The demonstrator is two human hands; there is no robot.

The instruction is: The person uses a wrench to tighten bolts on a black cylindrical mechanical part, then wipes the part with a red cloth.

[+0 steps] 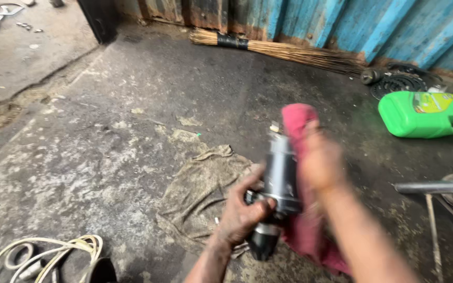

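A green plastic jug [425,114] lies on its side at about two o'clock on the concrete floor [106,131], its yellow and green label facing up; the print is too blurred to make out. Beyond it, at one o'clock, a dark coiled part [397,81] sits against the blue corrugated wall [342,23], and a straw broom [279,51] lies along the wall's foot at twelve.

Just below centre, the left hand [242,212] is clamped around the lower end of a grey cylindrical motor unit [279,188], held above the floor with its dark nose pointing down toward six. The right hand [318,162] presses a red cloth [310,230] against the unit's right side; the hand is smeared by motion, so I cannot tell how its fingers are set. The cloth hides much of that side.

A dirty grey rag [200,191] lies on the floor at the centre, just left of the unit. At seven o'clock a coiled pale cable [43,251] is cut off by the frame edge. A metal bar [436,187] enters at three.
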